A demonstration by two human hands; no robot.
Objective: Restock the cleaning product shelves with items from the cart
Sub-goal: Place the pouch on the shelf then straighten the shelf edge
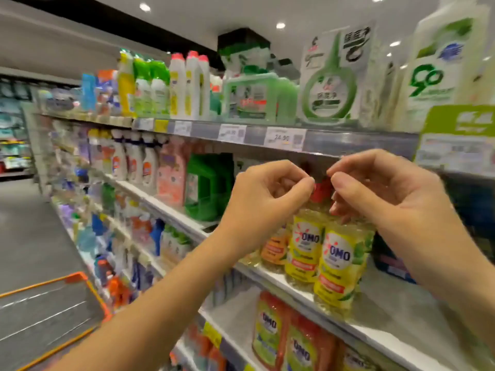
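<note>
Two yellow OMO bottles [338, 266] stand at the front of a white middle shelf [385, 314], with an orange-labelled one [274, 250] behind them. A red cap [322, 190] shows between my two hands. My left hand [267, 199] has its fingers curled, and its thumb and forefinger pinch at the left side of that cap. My right hand [385, 194] curls over the bottle tops, fingertips on the neck of the front bottle. The hands hide the bottle necks. The cart [69, 281], orange-rimmed wire, is at lower left.
Shelves of cleaning bottles run away to the left, with green jugs [206, 186] beside my hands and large green-and-white packs [332, 76] on the top shelf. More OMO bottles [270, 330] fill the shelf below. Grey aisle floor [29, 231] lies to the left.
</note>
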